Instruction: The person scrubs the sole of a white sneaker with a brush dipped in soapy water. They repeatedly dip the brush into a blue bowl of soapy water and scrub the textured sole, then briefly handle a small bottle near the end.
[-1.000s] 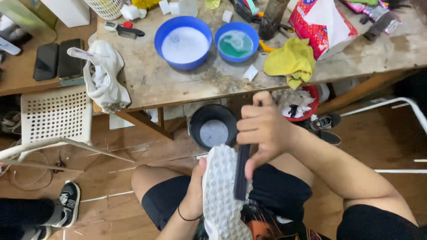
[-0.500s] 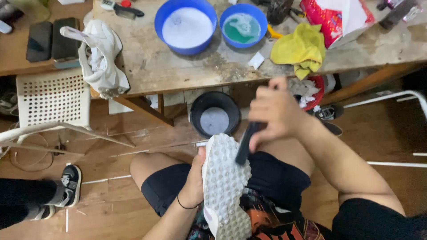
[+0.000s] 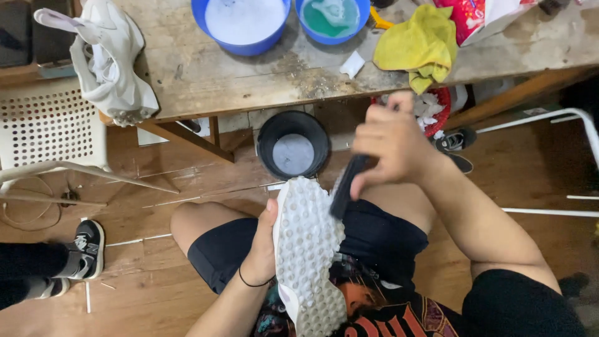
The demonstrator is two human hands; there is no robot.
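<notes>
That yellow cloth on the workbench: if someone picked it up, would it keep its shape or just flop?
The yellow cloth would probably flop: it already lies crumpled, with one corner drooping over the edge of the wooden workbench. It looks thin, so likely light. Its folds suggest it would drag and bunch rather than slide if pushed across the rough wood.

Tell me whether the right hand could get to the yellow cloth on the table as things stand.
Probably yes: the right hand is just below the yellow cloth with nothing between, but it grips a dark brush.
</notes>
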